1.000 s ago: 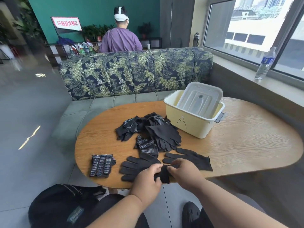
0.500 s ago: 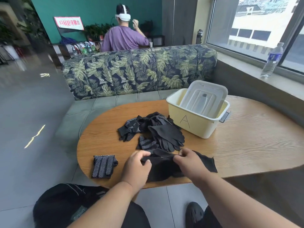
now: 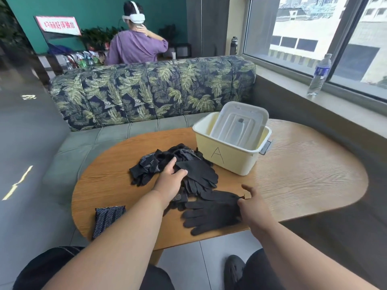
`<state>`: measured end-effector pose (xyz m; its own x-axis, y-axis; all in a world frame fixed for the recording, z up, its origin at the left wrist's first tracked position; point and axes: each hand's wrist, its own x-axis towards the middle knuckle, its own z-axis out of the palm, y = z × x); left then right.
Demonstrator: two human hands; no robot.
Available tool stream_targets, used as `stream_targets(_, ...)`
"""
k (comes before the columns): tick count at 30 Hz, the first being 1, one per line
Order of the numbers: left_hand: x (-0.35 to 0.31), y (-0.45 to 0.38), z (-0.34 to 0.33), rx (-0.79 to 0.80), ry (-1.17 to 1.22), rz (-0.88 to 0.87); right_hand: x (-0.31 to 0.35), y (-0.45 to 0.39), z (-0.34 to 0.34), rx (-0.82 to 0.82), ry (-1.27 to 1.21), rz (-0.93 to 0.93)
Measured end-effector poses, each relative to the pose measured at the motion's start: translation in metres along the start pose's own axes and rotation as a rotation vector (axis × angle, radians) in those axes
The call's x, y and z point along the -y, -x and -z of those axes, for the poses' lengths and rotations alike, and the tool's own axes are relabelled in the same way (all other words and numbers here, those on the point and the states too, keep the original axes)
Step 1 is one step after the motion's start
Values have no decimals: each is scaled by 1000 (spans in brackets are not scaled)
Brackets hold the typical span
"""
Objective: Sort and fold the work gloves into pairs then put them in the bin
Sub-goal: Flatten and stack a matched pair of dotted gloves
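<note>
Behind the oval wooden worktop (image 3: 293, 174) sit a leaf-print sofa (image 3: 150, 91) and a window sill w/ a clear plastic water bottle (image 3: 318, 75); a person in a purple top sits beyond.

Head view: half a sec ago we had both hands bunched on one black pair near the front edge. Now our left hand (image 3: 169, 181) has gone out to the heap of loose black knit work gloves (image 3: 178, 166), fingers spread and resting on it, nothing pinched yet as far as we can tell. Our right hand (image 3: 251, 204) pinches the cuff end of the flat black glove pair (image 3: 211, 214), fingers of the gloves pointing left, other digits loose. One folded dotted glove bundle (image 3: 107, 216) lies front-left. The pale yellow plastic bin marked A (image 3: 226, 158) holds only its clear lid (image 3: 238, 122); no gloves visible inside.

Our read: the fold was let go, pair lies open again, and we're prob. fetching another glove. Binning not begun.
</note>
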<state>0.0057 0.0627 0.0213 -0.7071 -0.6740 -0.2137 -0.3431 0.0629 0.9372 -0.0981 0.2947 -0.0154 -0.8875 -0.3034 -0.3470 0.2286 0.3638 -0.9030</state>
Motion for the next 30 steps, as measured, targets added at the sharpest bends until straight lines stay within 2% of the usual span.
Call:
stream_targets(5, 3, -5, -1, -37, 38, 17, 0, -2, -2, 11, 52, 21)
stream_targets(9, 11, 1, 6, -264, 228, -31, -1, -1, -3, 13, 50, 34)
stream_targets(11, 13, 3, 10, -328, 338, 7, -1, 0, -3, 8, 62, 41)
stream_targets(13, 10, 4, 12, -299, 419, 82, -1, 0, -4, 3, 77, 44)
stream_targets(15, 3, 4, 12, -206, 425, 115, -3, -1, -5, 8, 85, 38)
stream_targets(19, -10, 2, 3, 26, 238, 117, -5, -1, -4, 22, 163, 37)
stream_targets(21, -13, -2, -2, 79, 160, 124, -5, -2, -4, 20, 196, 42)
stream_targets(26, -14, -8, -10, -180, 42, 143, -9, -6, -5, 12, 226, 55)
stream_targets(30, -12, -8, -13, -114, 118, 109, -11, -7, -5, -2, 232, 59)
